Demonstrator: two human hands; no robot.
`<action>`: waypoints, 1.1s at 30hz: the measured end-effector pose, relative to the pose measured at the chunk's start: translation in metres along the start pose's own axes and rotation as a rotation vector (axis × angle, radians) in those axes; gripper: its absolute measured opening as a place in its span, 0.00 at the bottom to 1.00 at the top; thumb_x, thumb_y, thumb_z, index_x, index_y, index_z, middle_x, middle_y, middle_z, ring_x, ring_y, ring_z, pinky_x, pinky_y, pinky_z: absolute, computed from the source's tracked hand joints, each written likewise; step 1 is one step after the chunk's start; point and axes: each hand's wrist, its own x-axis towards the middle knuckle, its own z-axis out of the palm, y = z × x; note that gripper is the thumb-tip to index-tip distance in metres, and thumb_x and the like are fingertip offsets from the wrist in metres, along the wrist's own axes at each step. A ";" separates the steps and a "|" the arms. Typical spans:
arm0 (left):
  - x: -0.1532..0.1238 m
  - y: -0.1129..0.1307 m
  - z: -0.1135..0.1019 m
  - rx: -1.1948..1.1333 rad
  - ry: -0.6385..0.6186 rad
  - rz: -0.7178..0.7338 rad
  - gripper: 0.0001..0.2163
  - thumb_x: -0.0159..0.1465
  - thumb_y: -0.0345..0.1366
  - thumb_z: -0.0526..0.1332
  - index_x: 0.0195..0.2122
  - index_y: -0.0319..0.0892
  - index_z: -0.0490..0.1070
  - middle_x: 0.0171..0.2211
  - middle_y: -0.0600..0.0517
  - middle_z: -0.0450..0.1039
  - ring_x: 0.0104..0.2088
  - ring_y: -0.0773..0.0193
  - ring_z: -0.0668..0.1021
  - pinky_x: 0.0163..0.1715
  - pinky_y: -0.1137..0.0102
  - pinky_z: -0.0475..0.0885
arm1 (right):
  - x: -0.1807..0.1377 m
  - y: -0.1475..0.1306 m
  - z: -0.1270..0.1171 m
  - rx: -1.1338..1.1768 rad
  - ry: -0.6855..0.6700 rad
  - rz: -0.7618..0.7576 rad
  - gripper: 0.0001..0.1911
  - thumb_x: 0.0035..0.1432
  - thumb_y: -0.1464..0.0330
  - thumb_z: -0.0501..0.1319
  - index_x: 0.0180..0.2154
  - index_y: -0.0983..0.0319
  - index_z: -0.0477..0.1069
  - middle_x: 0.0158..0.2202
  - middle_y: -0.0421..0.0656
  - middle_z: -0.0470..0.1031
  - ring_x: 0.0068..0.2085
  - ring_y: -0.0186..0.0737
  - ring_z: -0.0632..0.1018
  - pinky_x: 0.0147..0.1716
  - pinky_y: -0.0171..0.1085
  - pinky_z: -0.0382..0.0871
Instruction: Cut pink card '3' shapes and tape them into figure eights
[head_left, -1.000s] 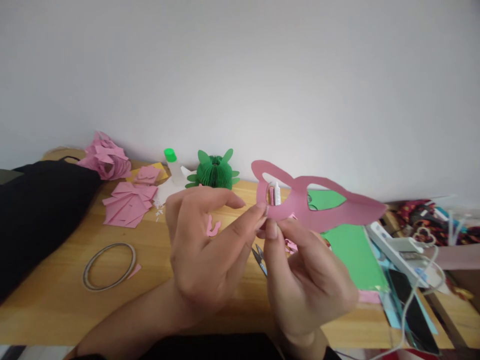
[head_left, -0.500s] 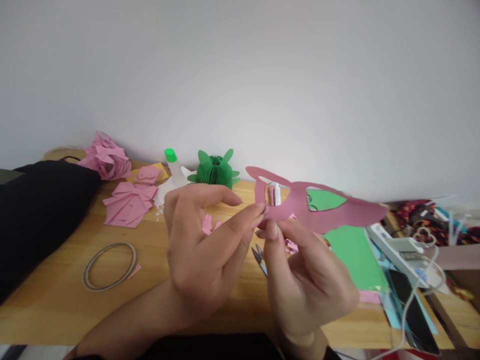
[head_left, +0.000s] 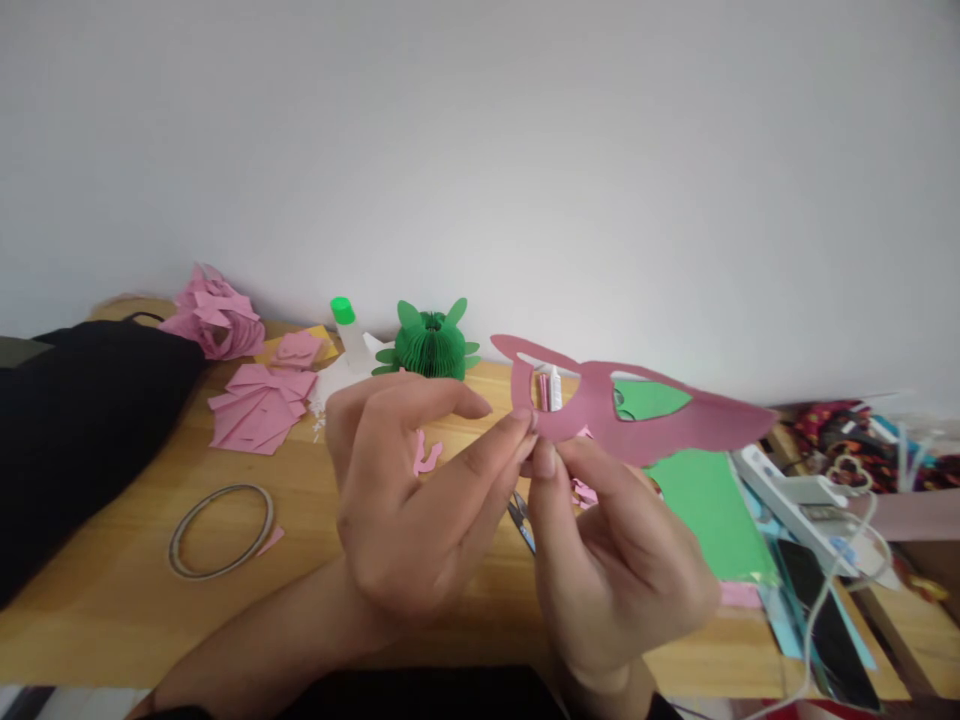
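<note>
A pink paper cut-out (head_left: pixel 630 437) with several openings is held up above the table, its long pointed end toward the right. My right hand (head_left: pixel 611 545) pinches its lower edge between thumb and forefinger. My left hand (head_left: pixel 424 490) has its fingertips pressed together at the lower left of the cut-out, touching it beside the right fingertips; its forefinger curves apart above. Behind my hands lie scissors (head_left: pixel 520 515), partly hidden, and small pink paper scraps (head_left: pixel 427 455). Through the openings show a small white tube (head_left: pixel 555 390) and green paper.
A green honeycomb paper ball (head_left: pixel 431 348) and a green-capped glue stick (head_left: pixel 345 320) stand near the wall. Folded pink papers (head_left: pixel 262 408) and a tape roll (head_left: pixel 221 532) lie left, near a black bag (head_left: pixel 82 430). Right are green sheets (head_left: pixel 705 510), a power strip (head_left: pixel 795 510) and a phone (head_left: pixel 825 620).
My left hand has shifted slightly to the right, its fingertips now closer to the right thumb. The cut-out and my right hand have hardly moved.
</note>
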 end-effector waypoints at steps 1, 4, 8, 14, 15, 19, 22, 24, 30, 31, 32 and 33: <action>-0.002 0.001 0.001 0.007 0.021 -0.002 0.06 0.64 0.30 0.64 0.38 0.49 0.78 0.35 0.50 0.73 0.37 0.59 0.74 0.34 0.59 0.75 | 0.000 0.000 0.000 -0.004 0.002 0.002 0.12 0.53 0.81 0.66 0.38 0.62 0.77 0.28 0.37 0.80 0.24 0.31 0.77 0.21 0.32 0.72; -0.006 0.002 0.004 0.006 0.061 -0.008 0.05 0.64 0.30 0.65 0.37 0.49 0.78 0.34 0.51 0.74 0.37 0.60 0.75 0.37 0.61 0.75 | 0.000 -0.001 -0.001 -0.006 0.008 0.009 0.12 0.54 0.81 0.65 0.38 0.60 0.77 0.27 0.37 0.80 0.23 0.32 0.76 0.21 0.33 0.71; -0.008 0.003 0.004 0.017 0.064 0.011 0.06 0.63 0.29 0.65 0.39 0.48 0.78 0.34 0.54 0.75 0.37 0.63 0.75 0.39 0.66 0.74 | 0.000 -0.002 -0.001 -0.020 0.004 0.016 0.12 0.55 0.80 0.65 0.38 0.59 0.77 0.27 0.37 0.79 0.23 0.32 0.75 0.20 0.33 0.70; -0.003 -0.001 0.002 0.000 0.028 0.077 0.05 0.65 0.30 0.64 0.39 0.45 0.77 0.31 0.53 0.76 0.35 0.63 0.76 0.38 0.67 0.74 | -0.001 -0.001 -0.002 -0.025 -0.010 0.042 0.10 0.55 0.79 0.65 0.37 0.60 0.76 0.26 0.36 0.78 0.23 0.31 0.74 0.21 0.32 0.70; -0.003 -0.001 0.002 -0.005 0.039 0.095 0.05 0.65 0.29 0.64 0.40 0.44 0.77 0.31 0.52 0.76 0.36 0.63 0.76 0.38 0.67 0.74 | -0.001 -0.001 -0.002 -0.029 -0.011 0.049 0.10 0.55 0.79 0.66 0.37 0.60 0.76 0.26 0.36 0.77 0.23 0.31 0.74 0.21 0.32 0.69; -0.005 -0.001 0.001 -0.019 0.054 0.098 0.06 0.64 0.27 0.64 0.40 0.45 0.77 0.32 0.53 0.77 0.37 0.63 0.77 0.39 0.67 0.74 | -0.003 0.000 -0.004 -0.030 -0.019 0.059 0.09 0.55 0.78 0.66 0.37 0.60 0.77 0.24 0.35 0.76 0.23 0.32 0.73 0.22 0.33 0.68; -0.006 -0.002 0.000 -0.031 0.021 0.079 0.07 0.65 0.27 0.63 0.42 0.45 0.77 0.32 0.53 0.76 0.38 0.62 0.77 0.39 0.66 0.74 | -0.003 0.001 -0.003 -0.018 -0.015 0.057 0.10 0.54 0.79 0.66 0.37 0.60 0.77 0.24 0.35 0.75 0.23 0.32 0.73 0.22 0.33 0.68; -0.006 -0.002 0.000 -0.018 0.020 0.103 0.08 0.65 0.27 0.63 0.43 0.42 0.77 0.33 0.52 0.76 0.39 0.62 0.76 0.40 0.67 0.74 | -0.004 0.001 -0.003 -0.007 -0.013 0.056 0.11 0.54 0.79 0.66 0.38 0.61 0.77 0.24 0.35 0.75 0.23 0.31 0.73 0.22 0.33 0.68; -0.006 -0.002 0.003 -0.019 0.023 0.025 0.05 0.64 0.30 0.64 0.38 0.47 0.78 0.33 0.52 0.75 0.37 0.61 0.75 0.41 0.64 0.73 | -0.005 0.000 -0.002 0.010 -0.031 0.072 0.12 0.54 0.80 0.66 0.39 0.60 0.76 0.25 0.36 0.76 0.24 0.33 0.73 0.24 0.35 0.68; -0.006 -0.002 0.003 -0.029 0.020 0.007 0.06 0.64 0.30 0.63 0.38 0.48 0.78 0.33 0.51 0.75 0.37 0.61 0.75 0.40 0.63 0.73 | -0.005 0.000 -0.003 0.016 -0.037 0.077 0.12 0.54 0.80 0.66 0.39 0.60 0.76 0.25 0.36 0.76 0.24 0.33 0.73 0.24 0.35 0.68; -0.005 -0.003 0.002 -0.036 0.022 0.002 0.06 0.64 0.30 0.63 0.38 0.49 0.78 0.34 0.51 0.75 0.38 0.60 0.75 0.39 0.62 0.73 | -0.005 0.000 -0.003 0.021 -0.042 0.080 0.13 0.54 0.80 0.66 0.39 0.60 0.76 0.26 0.36 0.77 0.24 0.33 0.73 0.24 0.35 0.68; -0.003 -0.003 0.000 -0.037 0.012 0.003 0.07 0.64 0.30 0.63 0.38 0.49 0.78 0.34 0.50 0.75 0.38 0.59 0.75 0.38 0.62 0.73 | -0.005 0.000 -0.003 0.026 -0.044 0.079 0.13 0.54 0.81 0.65 0.39 0.60 0.76 0.26 0.36 0.77 0.24 0.33 0.73 0.24 0.35 0.68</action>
